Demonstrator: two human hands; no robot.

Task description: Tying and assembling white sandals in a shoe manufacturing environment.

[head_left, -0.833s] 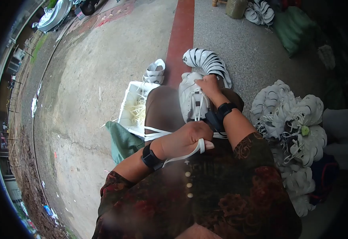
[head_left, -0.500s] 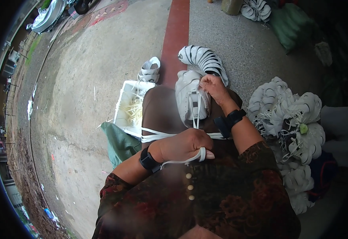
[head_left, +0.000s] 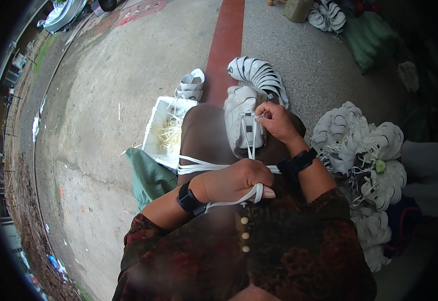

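A white shoe upper (head_left: 239,106) rests across my lap, its mesh tongue and lacing holes facing up. White shoelace strands run from it down toward my left hand (head_left: 241,178). That hand is closed round the shoelace (head_left: 229,203), and a loop of it hangs past the fingers toward the wrist. My right hand (head_left: 276,123) is at the right side of the upper, thumb and forefinger pinched by the lacing holes on what looks like a white lace; the fingers partly hide it. More white laces (head_left: 194,165) lie across my thighs.
Left of my lap is a white foam box (head_left: 151,133) of loose laces, with a green cloth (head_left: 148,175) beside it. Nested white uppers (head_left: 259,72) lie ahead, others (head_left: 190,85) behind the box. Bundled uppers (head_left: 359,145) are heaped right; a green sack (head_left: 369,42) lies beyond.
My right hand has shifted down along the side of the upper, its fingertips now nearer the lace strands. My left hand keeps its hold on the shoelace. The view has shifted slightly.
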